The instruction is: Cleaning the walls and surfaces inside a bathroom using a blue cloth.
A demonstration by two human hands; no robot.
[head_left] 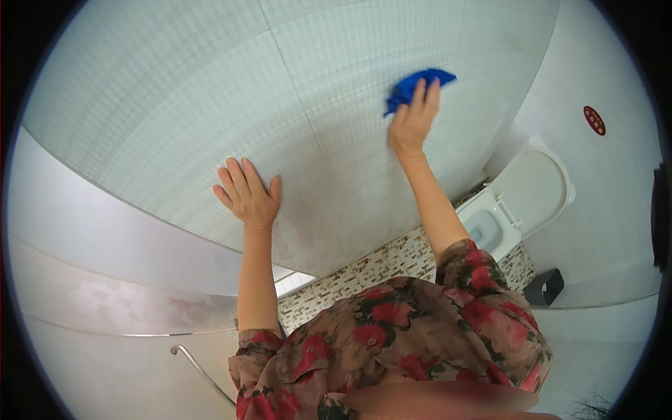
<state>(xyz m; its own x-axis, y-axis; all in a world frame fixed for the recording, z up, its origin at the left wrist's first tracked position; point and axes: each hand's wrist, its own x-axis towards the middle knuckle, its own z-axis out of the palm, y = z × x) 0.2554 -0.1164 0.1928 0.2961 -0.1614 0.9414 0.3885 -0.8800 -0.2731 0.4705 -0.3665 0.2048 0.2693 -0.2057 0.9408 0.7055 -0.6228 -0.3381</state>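
Where right hand [411, 130] presses, cloth [409, 89], slanting up-right

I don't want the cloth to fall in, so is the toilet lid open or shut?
Open: the lid is raised on its hinges, and the inside of the white bowl shows.

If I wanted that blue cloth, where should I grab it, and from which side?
Probably pinch the blue cloth by its pointed right corner, coming from the right: that tip sticks out uncovered beyond the person's right grip, which covers part of the cloth's lower edge.
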